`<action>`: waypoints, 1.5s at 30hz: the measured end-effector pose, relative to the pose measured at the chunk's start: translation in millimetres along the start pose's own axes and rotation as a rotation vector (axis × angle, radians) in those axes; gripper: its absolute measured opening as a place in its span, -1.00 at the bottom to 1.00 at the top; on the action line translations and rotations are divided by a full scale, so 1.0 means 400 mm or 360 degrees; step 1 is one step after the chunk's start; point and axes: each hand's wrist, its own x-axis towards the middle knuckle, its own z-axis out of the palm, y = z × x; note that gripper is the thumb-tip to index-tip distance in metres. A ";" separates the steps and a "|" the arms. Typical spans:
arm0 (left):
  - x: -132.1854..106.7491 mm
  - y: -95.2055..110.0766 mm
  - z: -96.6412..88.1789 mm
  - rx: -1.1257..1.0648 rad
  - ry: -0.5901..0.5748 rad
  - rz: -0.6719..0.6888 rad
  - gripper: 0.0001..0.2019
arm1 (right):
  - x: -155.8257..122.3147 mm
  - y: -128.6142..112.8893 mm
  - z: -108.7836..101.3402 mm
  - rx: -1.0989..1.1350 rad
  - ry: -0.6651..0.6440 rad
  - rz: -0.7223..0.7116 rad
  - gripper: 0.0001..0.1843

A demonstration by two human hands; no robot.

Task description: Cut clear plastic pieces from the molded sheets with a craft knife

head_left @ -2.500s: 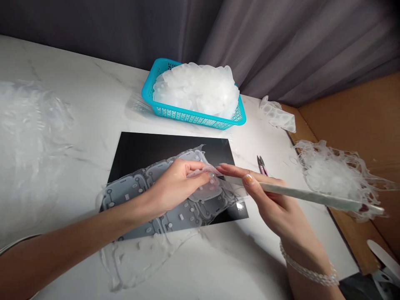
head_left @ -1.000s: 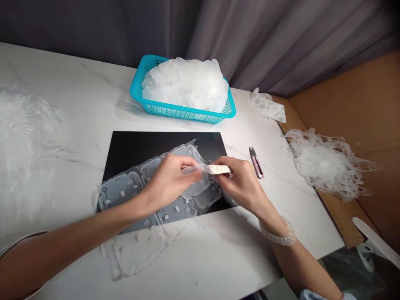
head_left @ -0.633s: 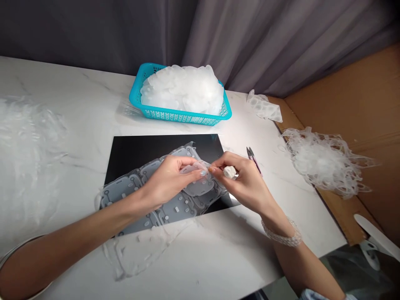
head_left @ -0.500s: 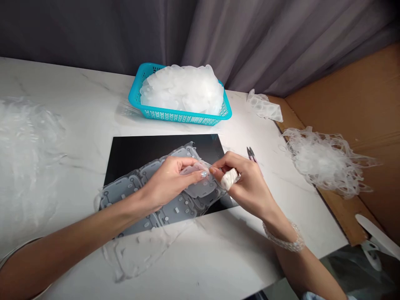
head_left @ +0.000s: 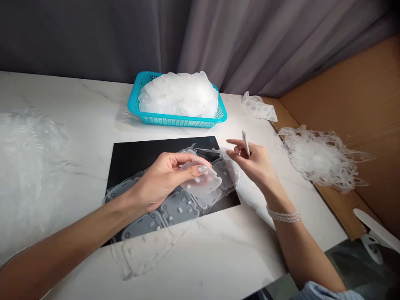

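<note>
My left hand [head_left: 170, 175] pinches a small translucent silicone piece [head_left: 208, 181] between thumb and fingers, above a larger sheet. This moulded silicone sheet [head_left: 179, 208], with rounded panels and small raised studs, lies across a black mat [head_left: 137, 156] and overhangs its front edge. Off the mat's right side is my right hand [head_left: 254, 162], a thin white stick-like tool [head_left: 245, 143] tucked between its fingers. Its thumb and index finger are apart, close to a lifted clear edge strip [head_left: 223, 154]. Whether the fingers touch that strip I cannot tell.
Behind the mat stands a turquoise basket [head_left: 175, 121] heaped with translucent pieces. Clear sheets [head_left: 25, 166] are piled at left. Tangled scrap trimmings [head_left: 321, 158] lie at right by a cardboard panel [head_left: 350, 100], with another clear strip [head_left: 259, 107] farther back. A grey curtain [head_left: 125, 37] hangs behind.
My right hand has moved away from the left, up and rightward, its thumb and index finger parting. An edge strip now stretches toward it. The dark-tipped tool on the table is now hidden.
</note>
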 end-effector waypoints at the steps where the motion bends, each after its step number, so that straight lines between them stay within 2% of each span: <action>1: 0.000 0.000 0.001 -0.0026 0.0011 -0.0009 -0.83 | -0.008 -0.009 -0.009 0.0058 0.0015 0.0008 -0.62; 3: -0.002 -0.002 0.003 -0.0075 0.0035 -0.0019 -0.83 | -0.026 -0.025 -0.021 0.0272 0.0061 -0.0001 -0.53; 5: -0.003 -0.003 0.004 -0.0120 0.0048 -0.0023 -0.84 | -0.045 -0.039 -0.025 0.0517 0.0049 -0.0075 -0.61; 9: -0.003 -0.005 0.003 -0.0179 0.0056 -0.0034 -0.85 | -0.079 -0.073 -0.017 0.0653 -0.0259 -0.0269 -0.77; 12: -0.002 -0.007 0.002 -0.0222 0.0087 -0.0043 -0.86 | -0.093 -0.097 -0.011 0.0619 -0.0477 -0.0283 -0.78; 14: -0.002 -0.007 0.002 -0.0257 0.0100 -0.0048 -0.85 | -0.097 -0.105 -0.005 0.0603 -0.0537 -0.0261 -0.80; 19: -0.001 -0.006 0.003 -0.0306 0.0128 -0.0054 -0.81 | -0.094 -0.097 0.013 0.0710 -0.0457 -0.0168 -0.87; 26: 0.003 -0.008 0.003 -0.0430 0.0059 -0.0113 -0.82 | -0.079 -0.074 0.024 0.0950 -0.0397 0.0139 -0.86; 32: 0.008 -0.004 0.003 -0.0400 0.0153 -0.0143 -0.83 | -0.071 -0.063 0.033 0.1093 -0.0390 0.0295 -0.78; 36: 0.017 -0.005 -0.007 -0.0420 0.0237 -0.0078 -0.85 | -0.065 -0.047 0.038 0.1152 -0.0376 0.0302 -0.75; 40: 0.022 -0.006 -0.019 -0.0395 0.0277 -0.0030 -0.84 | -0.060 -0.041 0.039 0.1150 -0.0411 0.0312 -0.73; 45: 0.025 -0.006 -0.023 -0.0379 0.0303 -0.0015 -0.83 | -0.062 -0.047 0.053 0.1100 -0.0598 0.0353 -0.71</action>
